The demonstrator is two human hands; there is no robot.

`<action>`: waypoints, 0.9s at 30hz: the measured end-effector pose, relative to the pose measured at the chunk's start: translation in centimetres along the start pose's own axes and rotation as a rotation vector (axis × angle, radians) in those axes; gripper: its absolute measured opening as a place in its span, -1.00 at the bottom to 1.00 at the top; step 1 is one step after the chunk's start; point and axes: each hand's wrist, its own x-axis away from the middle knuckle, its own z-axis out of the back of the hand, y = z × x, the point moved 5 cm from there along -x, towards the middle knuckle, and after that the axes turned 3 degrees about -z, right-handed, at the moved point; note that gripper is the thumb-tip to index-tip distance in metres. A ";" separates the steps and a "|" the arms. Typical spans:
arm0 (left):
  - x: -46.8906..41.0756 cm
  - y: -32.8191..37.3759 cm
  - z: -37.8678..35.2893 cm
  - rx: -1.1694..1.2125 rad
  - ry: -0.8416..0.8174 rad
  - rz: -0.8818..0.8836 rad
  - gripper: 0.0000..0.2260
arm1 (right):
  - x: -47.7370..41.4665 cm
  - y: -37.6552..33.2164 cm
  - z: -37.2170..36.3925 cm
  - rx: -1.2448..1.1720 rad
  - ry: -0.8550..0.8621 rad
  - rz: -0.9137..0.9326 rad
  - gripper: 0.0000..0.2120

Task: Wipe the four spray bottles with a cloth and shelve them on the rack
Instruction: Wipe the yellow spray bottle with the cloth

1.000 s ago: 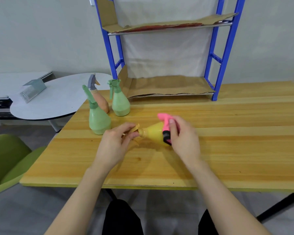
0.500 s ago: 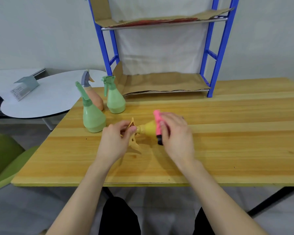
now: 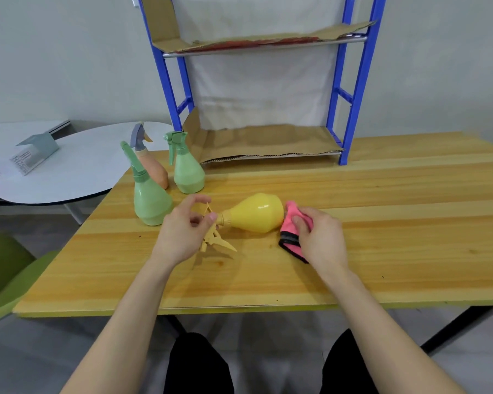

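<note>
Gripping the trigger head (image 3: 215,241) of the yellow spray bottle (image 3: 254,213) with the left hand (image 3: 180,234), fingers curled round it, centre of frame. Holding it sideways, low on the wooden table (image 3: 396,223). Pressing the pink cloth (image 3: 289,231) to its base with the right hand (image 3: 320,240), fingers clenched on the fabric. Spotting, upright left of centre, a green spray bottle (image 3: 151,200), a second green spray bottle (image 3: 188,172) and a peach spray bottle (image 3: 155,173). Catching the blue rack (image 3: 350,95) at top centre.
</note>
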 end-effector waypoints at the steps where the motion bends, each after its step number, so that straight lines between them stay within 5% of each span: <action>1: -0.1 0.0 0.0 -0.026 -0.002 0.000 -0.76 | 0.0 0.0 0.3 -0.020 0.010 -0.005 -0.75; 5: -0.6 0.7 -1.3 -0.297 -0.085 -0.091 -0.67 | 0.1 -1.2 0.2 -0.097 -0.030 0.079 -0.73; 12: -2.6 2.8 -4.0 -0.819 -0.172 -0.278 -0.22 | 1.0 -0.6 -0.1 -0.066 -0.181 0.116 -0.56; 17: -4.3 2.5 -5.3 -0.573 -0.380 -0.271 -0.13 | 0.9 0.3 -0.1 -0.139 -0.202 0.073 -0.60; 21: -3.7 1.6 -4.1 -0.420 -0.300 -0.313 -0.15 | 0.7 2.1 1.7 -0.299 -0.007 -0.089 -0.65; 27: -2.3 2.3 -4.1 -0.283 -0.209 -0.405 -0.17 | 2.0 -3.6 1.3 -0.512 -0.047 0.222 -0.60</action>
